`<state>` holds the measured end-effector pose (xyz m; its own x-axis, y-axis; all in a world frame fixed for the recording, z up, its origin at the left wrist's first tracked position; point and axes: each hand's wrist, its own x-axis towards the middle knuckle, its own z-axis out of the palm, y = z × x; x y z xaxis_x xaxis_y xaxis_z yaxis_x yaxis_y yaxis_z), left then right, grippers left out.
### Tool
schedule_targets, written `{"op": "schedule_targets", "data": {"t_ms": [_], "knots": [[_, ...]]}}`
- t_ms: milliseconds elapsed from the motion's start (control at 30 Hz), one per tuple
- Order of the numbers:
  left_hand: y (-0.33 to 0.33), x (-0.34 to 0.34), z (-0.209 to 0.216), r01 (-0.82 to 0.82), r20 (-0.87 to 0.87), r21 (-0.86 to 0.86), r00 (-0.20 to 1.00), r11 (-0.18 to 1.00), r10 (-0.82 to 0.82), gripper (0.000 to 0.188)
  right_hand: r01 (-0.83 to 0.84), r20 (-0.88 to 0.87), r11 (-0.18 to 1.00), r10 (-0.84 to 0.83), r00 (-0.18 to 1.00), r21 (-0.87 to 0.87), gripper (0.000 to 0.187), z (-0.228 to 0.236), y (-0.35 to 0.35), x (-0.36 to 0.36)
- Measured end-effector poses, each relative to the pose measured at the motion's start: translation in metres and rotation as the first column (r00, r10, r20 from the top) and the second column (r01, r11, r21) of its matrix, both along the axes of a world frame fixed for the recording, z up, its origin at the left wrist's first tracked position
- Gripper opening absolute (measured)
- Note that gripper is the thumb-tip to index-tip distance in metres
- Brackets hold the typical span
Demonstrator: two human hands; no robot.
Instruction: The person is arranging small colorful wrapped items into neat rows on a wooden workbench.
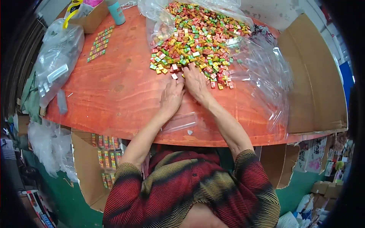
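A heap of small, colourful candy-sized boxes (197,41) in red, yellow, green and orange spreads over the far middle of the orange-red table (118,102). My right hand (195,83) reaches to the heap's near edge, fingers bent and drawn together among the boxes. Close beside it, my left hand (172,97) lies low over the table, its fingers curled together. Just past the left fingertips sits a pale red-and-white box (174,76). What either hand grips is too small to make out. Between my forearms lies a clear plastic tray (180,122).
Boxes in neat rows (100,44) lie at the far left. Clear plastic sheeting (262,72) and a cardboard flap (315,79) border the right. A filled plastic bag (57,57) stands left, near a teal bottle (116,13). Below, a carton (85,163) holds packed rows.
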<state>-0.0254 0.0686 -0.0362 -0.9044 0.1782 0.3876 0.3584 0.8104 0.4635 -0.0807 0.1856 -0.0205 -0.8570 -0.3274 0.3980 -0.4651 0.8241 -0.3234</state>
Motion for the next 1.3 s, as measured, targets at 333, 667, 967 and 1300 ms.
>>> {"op": "schedule_targets", "data": {"t_ms": [333, 667, 967, 1300], "knots": [[-0.021, 0.009, 0.011, 0.066, 0.023, 0.126, 0.997, 0.99, -0.07, 0.023, 0.017, 0.18, 1.0, -0.013, 0.984, -0.024, 0.014, 0.013, 0.011, 0.004], [-0.04, 0.022, 0.014, -0.012, 0.171, 0.091, 0.985, 0.996, -0.004, 0.028, 0.034, 0.234, 0.996, -0.012, 0.972, -0.087, 0.02, 0.014, 0.0, 0.041], [-0.044, 0.015, 0.012, 0.004, 0.206, 0.014, 0.978, 1.0, -0.007, 0.027, -0.326, 0.185, 0.943, 0.311, 0.932, 0.06, 0.015, -0.006, 0.007, 0.029], [-0.037, 0.026, 0.021, -0.037, 0.106, 0.032, 0.994, 0.999, 0.034, 0.04, -0.191, 0.006, 0.981, 0.191, 0.982, 0.02, 0.014, 0.028, -0.03, 0.013]]}}
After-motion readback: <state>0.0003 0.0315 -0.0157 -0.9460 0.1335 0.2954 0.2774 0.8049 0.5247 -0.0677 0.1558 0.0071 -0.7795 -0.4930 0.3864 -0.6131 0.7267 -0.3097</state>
